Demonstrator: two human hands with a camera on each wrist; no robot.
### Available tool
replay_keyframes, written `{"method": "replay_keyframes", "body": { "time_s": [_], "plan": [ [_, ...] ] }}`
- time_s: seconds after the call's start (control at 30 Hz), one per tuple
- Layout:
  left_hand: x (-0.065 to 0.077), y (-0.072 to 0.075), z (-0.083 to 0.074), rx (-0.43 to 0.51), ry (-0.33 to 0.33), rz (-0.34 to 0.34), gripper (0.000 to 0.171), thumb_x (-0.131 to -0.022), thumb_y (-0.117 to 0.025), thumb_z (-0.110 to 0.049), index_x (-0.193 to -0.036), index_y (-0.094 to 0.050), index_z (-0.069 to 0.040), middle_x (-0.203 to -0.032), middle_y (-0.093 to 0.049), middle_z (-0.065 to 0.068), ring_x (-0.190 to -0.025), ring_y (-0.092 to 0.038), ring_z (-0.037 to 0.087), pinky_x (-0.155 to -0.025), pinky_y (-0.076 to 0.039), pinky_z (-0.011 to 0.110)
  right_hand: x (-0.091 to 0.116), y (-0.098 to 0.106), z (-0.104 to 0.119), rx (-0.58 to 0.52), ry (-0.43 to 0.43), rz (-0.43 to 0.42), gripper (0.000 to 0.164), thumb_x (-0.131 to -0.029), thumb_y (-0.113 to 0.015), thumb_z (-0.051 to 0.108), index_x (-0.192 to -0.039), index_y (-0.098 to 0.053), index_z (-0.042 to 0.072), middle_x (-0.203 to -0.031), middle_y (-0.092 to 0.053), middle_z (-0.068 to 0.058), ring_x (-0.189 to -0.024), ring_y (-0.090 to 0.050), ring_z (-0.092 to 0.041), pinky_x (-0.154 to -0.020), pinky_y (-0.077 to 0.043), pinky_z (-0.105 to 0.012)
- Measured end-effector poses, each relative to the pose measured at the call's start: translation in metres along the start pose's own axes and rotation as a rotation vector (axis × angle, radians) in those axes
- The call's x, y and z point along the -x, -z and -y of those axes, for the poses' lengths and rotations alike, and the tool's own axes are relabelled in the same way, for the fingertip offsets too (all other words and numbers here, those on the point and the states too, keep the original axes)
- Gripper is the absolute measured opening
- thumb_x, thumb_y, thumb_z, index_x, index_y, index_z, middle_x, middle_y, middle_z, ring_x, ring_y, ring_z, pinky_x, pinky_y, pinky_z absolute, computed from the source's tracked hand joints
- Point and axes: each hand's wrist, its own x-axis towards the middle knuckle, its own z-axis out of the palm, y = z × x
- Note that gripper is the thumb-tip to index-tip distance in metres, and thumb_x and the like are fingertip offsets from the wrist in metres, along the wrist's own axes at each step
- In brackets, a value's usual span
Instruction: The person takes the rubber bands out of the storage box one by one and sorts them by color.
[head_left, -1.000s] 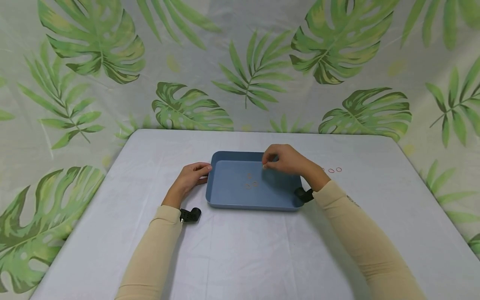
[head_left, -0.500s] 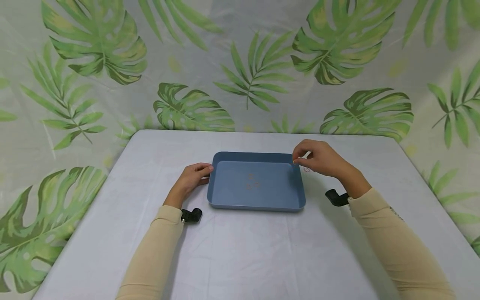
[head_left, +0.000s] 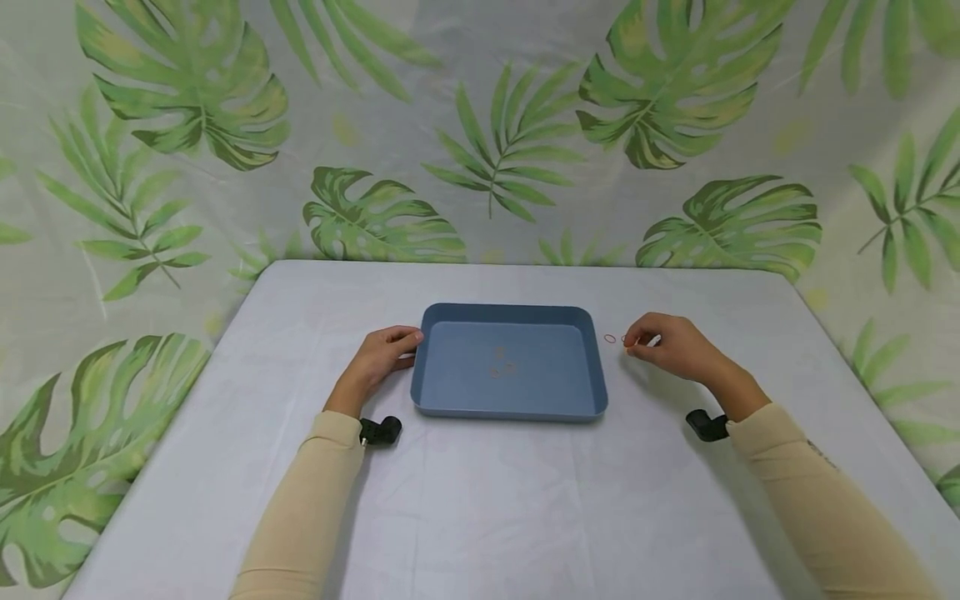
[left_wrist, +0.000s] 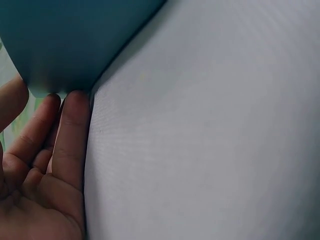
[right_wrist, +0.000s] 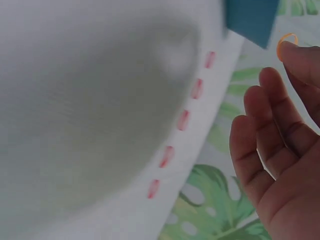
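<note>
My right hand [head_left: 675,346] pinches a small orange-yellow rubber band [right_wrist: 287,47] between thumb and forefinger, low over the table right of the tray. Its other fingers are loosely extended in the right wrist view. Beneath and beside it lies a row of red rubber bands [head_left: 610,338], partly hidden by the hand in the head view; the right wrist view shows several [right_wrist: 183,120]. A blue tray [head_left: 551,392] stands mid-table with several thin, pale bands [head_left: 510,368] on its floor. My left hand [head_left: 380,357] touches the tray's left side with fairly straight fingertips, the thumb at the rim.
A white cloth [head_left: 495,500] covers the table. Behind it hangs a leaf-patterned backdrop [head_left: 525,125]. Black wrist cameras [head_left: 382,431] sit at both wrists.
From above the tray, my right hand has moved right past its edge and down toward the red bands, carrying the orange-yellow rubber band. The left hand and tray stay put.
</note>
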Motion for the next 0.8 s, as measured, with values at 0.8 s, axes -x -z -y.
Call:
{"method": "replay_keyframes", "body": {
  "time_s": [0.8],
  "plan": [
    [0.000, 0.000, -0.001, 0.003, 0.013, -0.001, 0.043, -0.100, -0.061, -0.024, -0.137, -0.057, -0.002, -0.141, -0.055, 0.018, -0.126, -0.056, 0.023, -0.104, -0.055, 0.032, -0.012, -0.021, -0.018, 0.005, -0.066, 0.049, 0.005, -0.088, -0.073, 0.007, -0.092, -0.073, 0.004, -0.089, -0.070, -0.011, -0.078, -0.060, -0.017, -0.065, -0.048, -0.028]
  ]
}}
